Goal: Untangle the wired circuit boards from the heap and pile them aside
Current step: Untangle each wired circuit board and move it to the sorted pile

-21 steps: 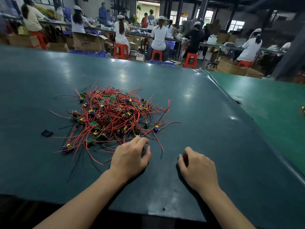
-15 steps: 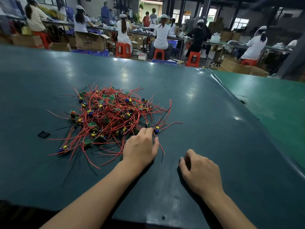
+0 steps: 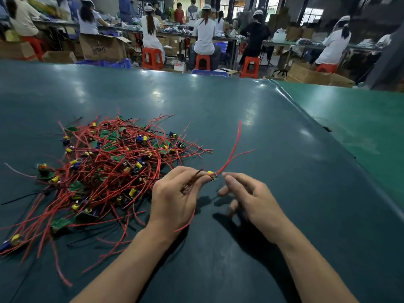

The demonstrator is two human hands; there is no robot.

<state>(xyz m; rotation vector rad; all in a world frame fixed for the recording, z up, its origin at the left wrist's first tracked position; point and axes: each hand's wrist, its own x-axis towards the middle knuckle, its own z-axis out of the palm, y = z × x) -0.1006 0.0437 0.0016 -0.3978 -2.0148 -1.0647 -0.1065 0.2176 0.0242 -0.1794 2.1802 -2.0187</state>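
Left hand (image 3: 175, 200) raised just off the dark green desk (image 3: 273, 132), fingers curled, pinching one wired circuit board (image 3: 211, 174) at the fingertips; the board is small, with a yellow part on it, mostly hidden by the fingers. Its red wires (image 3: 235, 147) fan up and away beyond the hand, free of the heap; one more red wire trails back under the palm toward the wrist. Right hand (image 3: 249, 200) just beside the left, fingers loosely bent and spread, holding nothing; its forefinger tip sits very near the board, contact cannot be told. Heap of boards (image 3: 105, 169) lies on the desk to the far side of the left hand, away from the right: a tangle of red wires, a few black ones, green boards with yellow and blue parts. Its nearest strands reach the left hand's knuckles. Beyond the desk, people seated on red stools (image 3: 153, 59) at long benches, cardboard boxes (image 3: 102, 48) around them.
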